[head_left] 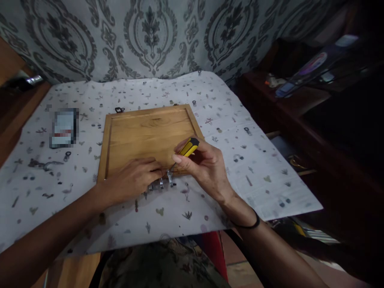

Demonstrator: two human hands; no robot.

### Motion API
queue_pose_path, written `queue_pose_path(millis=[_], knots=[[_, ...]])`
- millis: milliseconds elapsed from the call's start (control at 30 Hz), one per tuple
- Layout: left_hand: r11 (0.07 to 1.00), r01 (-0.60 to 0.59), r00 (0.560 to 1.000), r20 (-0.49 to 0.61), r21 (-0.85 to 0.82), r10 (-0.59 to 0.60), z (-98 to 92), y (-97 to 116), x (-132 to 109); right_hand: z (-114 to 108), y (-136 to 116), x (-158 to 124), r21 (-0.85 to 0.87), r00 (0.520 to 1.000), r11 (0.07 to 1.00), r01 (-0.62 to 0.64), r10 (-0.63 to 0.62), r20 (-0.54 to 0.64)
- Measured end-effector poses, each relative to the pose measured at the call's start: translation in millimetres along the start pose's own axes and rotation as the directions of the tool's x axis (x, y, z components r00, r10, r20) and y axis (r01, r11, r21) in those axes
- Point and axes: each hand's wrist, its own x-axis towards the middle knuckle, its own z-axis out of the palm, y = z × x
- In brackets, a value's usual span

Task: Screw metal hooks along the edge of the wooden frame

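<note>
A framed wooden board (144,140) lies flat in front of me, with several small silver metal hooks (170,179) along its near edge. My right hand (208,164) is closed around the yellow and black handle of a screwdriver (189,148). The screwdriver is tilted, and its thin shaft points down at the rightmost hook. Over the near edge of the board rests my left hand (139,174), fingers bent and pressed together beside the hooks. Its fingertips are partly hidden, so what they pinch cannot be made out.
A table (249,176) with a white patterned cover bears the board. To the left lies a blurred-out phone-like item (64,128). A patterned curtain (150,36) hangs behind. Dark wooden furniture (270,96) stands on the right, with a dark bottle-like object (315,66) on it.
</note>
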Motion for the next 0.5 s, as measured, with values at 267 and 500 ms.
queue_pose_path(millis=[267, 500], knots=[[0.997, -0.035, 0.999, 0.015, 0.074, 0.034, -0.9, -0.9, 0.3, -3.0, -2.9, 1.4, 0.102, 0.990, 0.990, -0.096, 0.084, 0.111], [0.998, -0.041, 0.999, -0.014, 0.049, 0.042, 1.0, -0.7, 0.9, 1.8, -1.5, 0.5, 0.178, 0.977, 0.984, -0.025, -0.013, 0.212]])
